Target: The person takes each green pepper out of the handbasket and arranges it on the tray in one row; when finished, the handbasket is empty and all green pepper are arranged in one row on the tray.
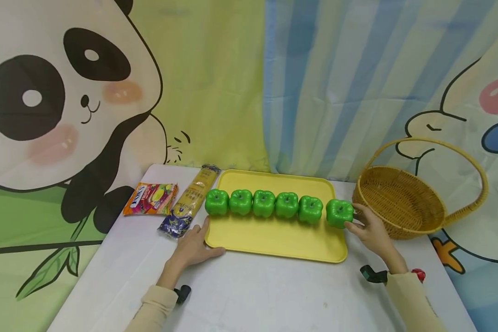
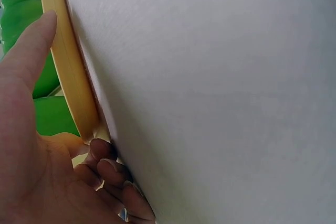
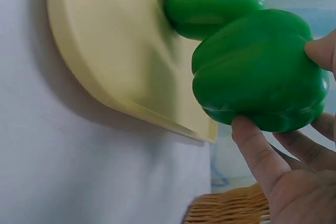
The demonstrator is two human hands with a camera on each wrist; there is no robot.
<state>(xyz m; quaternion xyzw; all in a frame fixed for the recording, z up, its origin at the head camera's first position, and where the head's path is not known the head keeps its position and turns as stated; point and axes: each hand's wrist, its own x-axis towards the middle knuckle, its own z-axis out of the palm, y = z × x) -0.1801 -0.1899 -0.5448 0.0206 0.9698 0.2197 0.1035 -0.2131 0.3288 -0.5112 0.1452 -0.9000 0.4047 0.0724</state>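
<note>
My right hand [image 1: 372, 231] holds a glossy green bell pepper [image 1: 339, 213] at the right end of a yellow tray [image 1: 274, 236]. In the right wrist view its thumb and fingers are spread around the side of the pepper [image 3: 260, 72]. Left of that pepper, several like it, such as this bell pepper [image 1: 263, 203], stand in a row across the tray. My left hand [image 1: 191, 246] grips the tray's front left corner. In the left wrist view, the thumb lies against the tray rim [image 2: 68, 51] and the other fingers bend at the corner, partly hidden.
An empty wicker basket [image 1: 398, 203] with a tall handle stands right of the tray. Left of it lie a long yellow and blue packet [image 1: 192, 200] and an orange FOX'S candy bag [image 1: 151, 198]. A panda-printed curtain [image 1: 216, 83] hangs behind the white table [image 1: 265, 295].
</note>
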